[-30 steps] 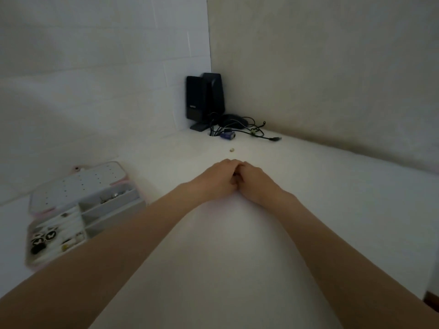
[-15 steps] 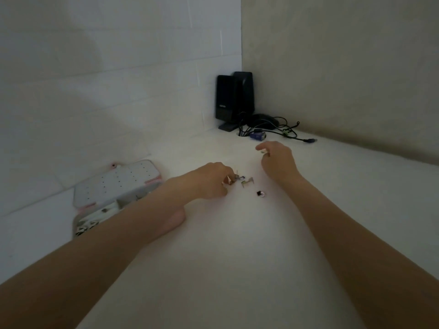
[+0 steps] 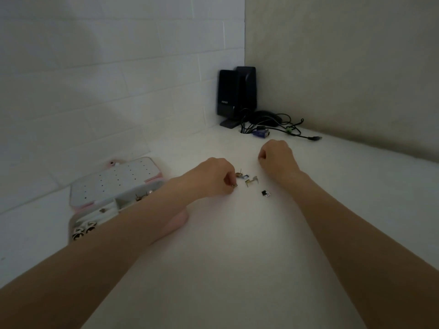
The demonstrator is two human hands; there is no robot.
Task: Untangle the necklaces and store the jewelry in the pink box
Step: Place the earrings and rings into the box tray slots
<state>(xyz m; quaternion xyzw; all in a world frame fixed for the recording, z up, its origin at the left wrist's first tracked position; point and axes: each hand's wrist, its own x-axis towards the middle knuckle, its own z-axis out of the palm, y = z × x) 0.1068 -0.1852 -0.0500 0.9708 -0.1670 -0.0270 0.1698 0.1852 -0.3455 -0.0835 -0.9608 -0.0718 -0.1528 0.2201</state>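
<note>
– Two hands over the white desk (image 3: 237, 257); what does each do?

– Left hand (image 3: 211, 176) has its fingers curled down, pinching a small gold piece (image 3: 234, 185) at the fingertips; right hand (image 3: 276, 157) is curled into a loose fist, and whether it holds anything I cannot tell.

– Where is the jewelry?

– Several small pieces lie between the hands: a gold stud (image 3: 239, 174), a bent gold piece (image 3: 251, 181), a dark one (image 3: 266, 193) nearer the camera; too small to name further.

– And the box?

– Pink box (image 3: 114, 186) lies open at the left by the tiled wall, lid back, partly hidden by the left forearm; earrings (image 3: 83, 230) show in its compartments; black speakers (image 3: 237, 91) and cables (image 3: 280, 127) stand in the far corner.
</note>
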